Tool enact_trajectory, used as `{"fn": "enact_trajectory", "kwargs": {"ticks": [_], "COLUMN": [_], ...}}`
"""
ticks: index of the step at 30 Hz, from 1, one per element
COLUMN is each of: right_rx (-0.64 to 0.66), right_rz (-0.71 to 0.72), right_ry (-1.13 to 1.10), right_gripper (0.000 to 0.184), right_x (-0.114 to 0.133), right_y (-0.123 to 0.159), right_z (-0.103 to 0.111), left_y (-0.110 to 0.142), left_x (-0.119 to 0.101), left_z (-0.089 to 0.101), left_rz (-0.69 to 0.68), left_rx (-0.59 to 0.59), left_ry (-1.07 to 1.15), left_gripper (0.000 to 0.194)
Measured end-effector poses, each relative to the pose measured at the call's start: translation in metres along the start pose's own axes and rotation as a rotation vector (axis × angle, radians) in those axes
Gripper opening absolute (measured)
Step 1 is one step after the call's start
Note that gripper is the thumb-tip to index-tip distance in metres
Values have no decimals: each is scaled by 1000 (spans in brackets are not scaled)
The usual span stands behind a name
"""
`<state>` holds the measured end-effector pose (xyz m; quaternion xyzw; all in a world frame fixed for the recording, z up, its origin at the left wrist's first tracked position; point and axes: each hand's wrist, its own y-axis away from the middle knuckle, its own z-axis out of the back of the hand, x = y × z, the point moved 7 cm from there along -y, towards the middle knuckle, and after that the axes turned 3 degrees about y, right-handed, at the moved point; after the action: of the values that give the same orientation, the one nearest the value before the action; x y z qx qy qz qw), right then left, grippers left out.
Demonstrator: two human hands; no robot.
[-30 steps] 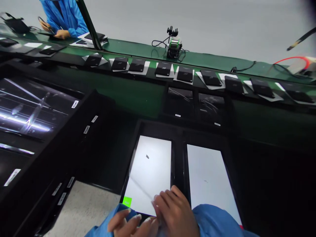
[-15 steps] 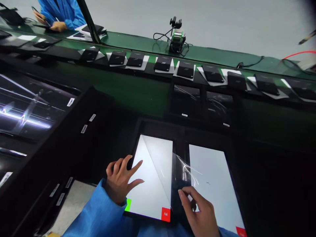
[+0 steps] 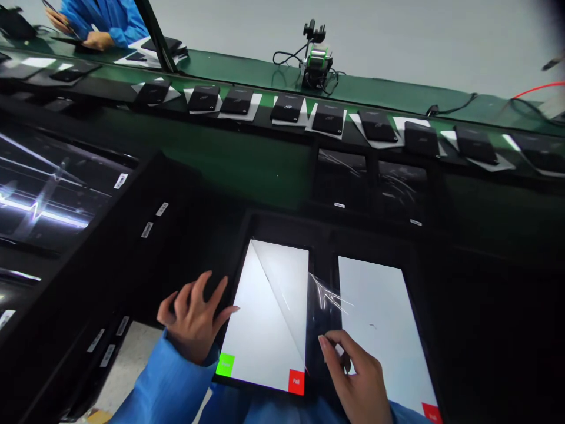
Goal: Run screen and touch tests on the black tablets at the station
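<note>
Two tablets with lit white screens lie side by side in a black tray (image 3: 324, 229) in front of me. The left tablet (image 3: 260, 330) shows a green square and a red "Fail" square at its near corners. A clear protective film (image 3: 304, 294) is half peeled off it, folded diagonally toward the right. My right hand (image 3: 355, 377) pinches the film's edge between the two tablets. My left hand (image 3: 192, 321) hovers, fingers spread, at the left tablet's left edge. The right tablet (image 3: 382, 330) lies untouched.
A green conveyor (image 3: 247, 159) runs across the back with a row of several small black devices (image 3: 286, 109) on white sheets. A camera rig (image 3: 315, 59) stands behind it. Stacked black trays (image 3: 57, 200) of dark tablets fill the left. Another person in blue (image 3: 95, 23) works at far left.
Both hands were together at the left tablet's near edge a second ago. The right hand has since pulled the film diagonally off; the left hand has slid off the screen to its left edge.
</note>
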<state>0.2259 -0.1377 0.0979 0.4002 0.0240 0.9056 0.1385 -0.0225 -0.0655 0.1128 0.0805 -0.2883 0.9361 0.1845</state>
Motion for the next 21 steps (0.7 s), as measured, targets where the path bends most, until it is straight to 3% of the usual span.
{"fn": "enact_trajectory", "kwargs": {"ticks": [3,6,8,12,16,18,21], "right_rx": [19,19,2,-17,49,114,148], "right_rz": [27,75,113,246,729,947,1026], "right_ry": [14,45,53,46,231,316,348], "right_gripper": [28,26,25,19,34,32,27], "right_x": [-1,3,7,24,66,80,87], "right_y": [-1,-2,-2,0,13,24,29], "right_z": [-2,-2,-1,3,-8,-21,-32], "left_y": [2,3,2,-2,9,26,65], "left_x": [7,-11,-14,12,38,45,42], "left_z": [0,-3,-5,7,22,14,-9], "left_rz": [87,-95,-113,86,207,310,610], "left_rx": [4,53,74,27,-42,49,287], "left_ry": [56,200,186,124,347,582,866], "left_gripper": [51,53,51,32,22,23,28]}}
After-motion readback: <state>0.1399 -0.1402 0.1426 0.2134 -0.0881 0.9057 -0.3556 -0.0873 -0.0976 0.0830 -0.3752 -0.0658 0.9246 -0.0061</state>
